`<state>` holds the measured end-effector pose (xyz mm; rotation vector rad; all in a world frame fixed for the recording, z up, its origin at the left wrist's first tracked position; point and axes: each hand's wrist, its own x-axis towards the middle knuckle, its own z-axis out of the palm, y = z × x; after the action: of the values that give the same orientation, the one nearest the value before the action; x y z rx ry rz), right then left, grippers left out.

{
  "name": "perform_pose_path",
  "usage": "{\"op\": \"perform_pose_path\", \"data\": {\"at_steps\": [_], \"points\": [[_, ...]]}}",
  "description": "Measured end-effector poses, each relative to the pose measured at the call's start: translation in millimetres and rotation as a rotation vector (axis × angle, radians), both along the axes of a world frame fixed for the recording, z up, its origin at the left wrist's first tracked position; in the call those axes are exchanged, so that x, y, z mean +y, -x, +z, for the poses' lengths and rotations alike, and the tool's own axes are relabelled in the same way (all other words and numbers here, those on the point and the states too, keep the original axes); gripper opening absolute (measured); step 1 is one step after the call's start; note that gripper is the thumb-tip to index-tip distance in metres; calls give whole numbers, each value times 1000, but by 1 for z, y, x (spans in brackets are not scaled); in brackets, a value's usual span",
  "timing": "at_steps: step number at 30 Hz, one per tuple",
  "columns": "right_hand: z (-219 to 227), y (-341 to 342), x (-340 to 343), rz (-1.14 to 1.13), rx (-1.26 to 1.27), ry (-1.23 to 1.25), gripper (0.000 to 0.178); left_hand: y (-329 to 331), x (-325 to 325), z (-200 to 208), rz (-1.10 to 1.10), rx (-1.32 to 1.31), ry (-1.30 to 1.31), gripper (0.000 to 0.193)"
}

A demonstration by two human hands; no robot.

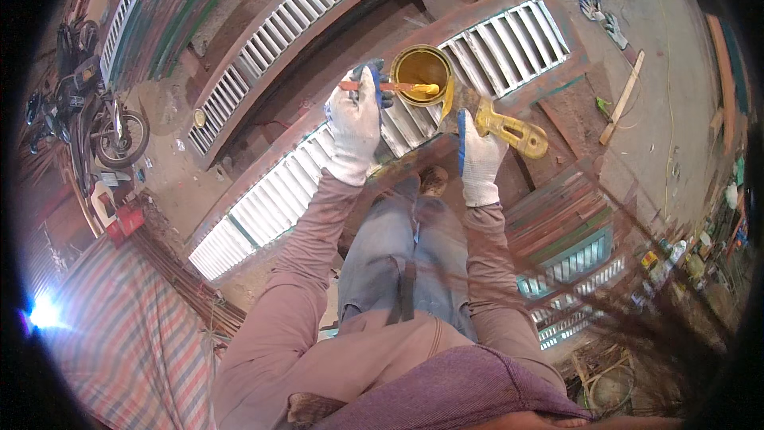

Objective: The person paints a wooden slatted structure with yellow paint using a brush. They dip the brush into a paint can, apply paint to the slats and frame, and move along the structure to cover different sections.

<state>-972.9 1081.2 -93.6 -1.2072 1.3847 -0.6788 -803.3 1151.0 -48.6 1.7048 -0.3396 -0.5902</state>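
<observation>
My left hand (356, 123), in a white knit glove with blue and dark patches, pinches a thin reddish stick (404, 87). Yellow paste coats the stick's far end, which lies over the mouth of a round tin can (422, 60). Yellow paste also smears the can's inside. My right hand (480, 147), gloved alike, grips a wide putty knife (516, 134) with a yellow, paste-stained handle. Its blade points toward the can, with a yellow strip beside the rim. Whether the left fingers also support the can, I cannot tell. Beneath both hands lies a louvred panel (290, 183) with white slats and a brown frame.
A second louvred panel (270, 36) lies beyond on the left. Stacked frames (557, 215) sit at right. A motorcycle (119, 131) stands far left, above a striped sheet (135, 334). Gloves (602, 16) and a wooden strip (622, 99) lie on the floor.
</observation>
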Motion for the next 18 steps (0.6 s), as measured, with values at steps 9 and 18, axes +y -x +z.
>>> {"op": "perform_pose_path", "data": {"at_steps": [9, 18], "points": [[-23, -39, 16, -26, 95, 131, 37, 8, -1, 28, -101, -290, 12, 15], [-23, -34, 12, -169, -129, -179, 33, 48, -9, 9, -181, -701, -145, 16]]}}
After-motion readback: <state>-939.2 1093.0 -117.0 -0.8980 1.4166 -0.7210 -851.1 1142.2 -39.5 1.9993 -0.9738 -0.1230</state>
